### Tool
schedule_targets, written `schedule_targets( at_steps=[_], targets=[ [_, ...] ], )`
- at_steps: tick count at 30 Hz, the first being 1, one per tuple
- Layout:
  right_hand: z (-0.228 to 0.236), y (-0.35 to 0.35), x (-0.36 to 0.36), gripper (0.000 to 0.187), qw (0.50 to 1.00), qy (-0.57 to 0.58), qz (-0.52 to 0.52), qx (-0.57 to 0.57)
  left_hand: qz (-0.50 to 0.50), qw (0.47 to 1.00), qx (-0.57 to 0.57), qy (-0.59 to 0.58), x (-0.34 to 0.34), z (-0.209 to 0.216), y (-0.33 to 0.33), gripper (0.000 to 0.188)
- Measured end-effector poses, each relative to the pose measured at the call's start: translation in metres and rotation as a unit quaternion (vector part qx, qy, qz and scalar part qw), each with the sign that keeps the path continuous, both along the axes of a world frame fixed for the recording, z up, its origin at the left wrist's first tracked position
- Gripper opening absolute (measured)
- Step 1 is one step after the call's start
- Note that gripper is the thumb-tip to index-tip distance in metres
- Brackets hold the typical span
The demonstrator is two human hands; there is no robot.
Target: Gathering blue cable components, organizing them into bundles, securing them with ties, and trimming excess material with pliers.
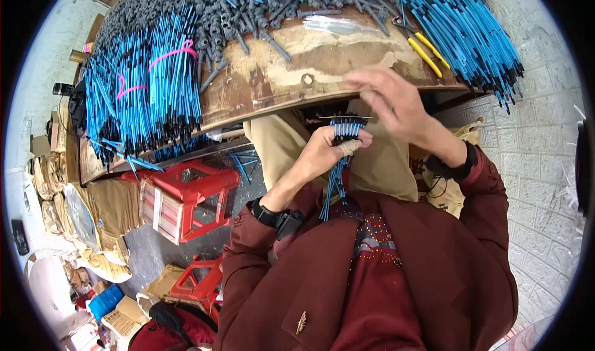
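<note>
My left hand (328,149) is wrapped round a small bundle of thin blue rods (348,130) with black ends, above my lap. The rods fan out below the fist, and their black tips stand up above it. Tape or cloth covers a finger of this hand. Across the bundle's top lies a thin dark strip or wire (334,117); its kind is too small to tell. My right hand (396,103) is raised beside the bundle, apart from it, near the table edge. Its fingers are bent and spread, somewhat blurred, with nothing visible in them.
A worn wooden table (273,78) stands ahead, piled with grey plastic parts (155,4). Bundles of blue rods (173,72) tied with pink lie left, more rods (471,47) right. Yellow-handled pliers (427,53) and a clear plastic bag (341,24) lie between. Red stools (204,190) stand left.
</note>
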State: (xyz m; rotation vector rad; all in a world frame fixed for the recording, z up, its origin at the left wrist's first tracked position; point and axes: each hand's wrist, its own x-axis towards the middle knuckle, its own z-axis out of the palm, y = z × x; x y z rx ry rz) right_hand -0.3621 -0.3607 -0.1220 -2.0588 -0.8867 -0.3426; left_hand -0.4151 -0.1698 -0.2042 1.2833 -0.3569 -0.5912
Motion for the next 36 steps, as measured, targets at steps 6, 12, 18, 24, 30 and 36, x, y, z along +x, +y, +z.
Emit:
schedule_targets(
  at_steps=[6,12,18,24,30,36],
  targets=[
    [-0.009,-0.019,0.113,0.017,0.967,-0.064,-0.069,-0.237,0.117,0.988,0.028,-0.101,0.029,0.025,-0.006,0.022],
    [-0.044,0.015,0.163,0.016,0.918,-0.125,-0.154,-0.344,0.066,0.992,0.056,-0.093,0.037,0.030,-0.002,0.022],
    [-0.028,0.007,0.183,0.018,0.957,0.005,-0.131,-0.260,0.050,0.995,0.078,-0.040,0.034,0.047,0.002,0.021],
    [-0.009,0.002,0.163,0.015,0.962,0.092,-0.144,-0.215,0.072,0.991,0.070,-0.094,0.031,0.054,-0.001,0.020],
    [-0.012,-0.016,0.164,0.012,0.990,-0.042,-0.066,-0.120,0.095,0.978,0.098,-0.161,0.033,0.049,-0.008,0.018],
    [-0.019,-0.006,0.146,0.016,0.997,-0.051,-0.015,-0.062,0.094,0.991,0.056,-0.078,0.039,0.043,-0.003,0.021]
  ],
)
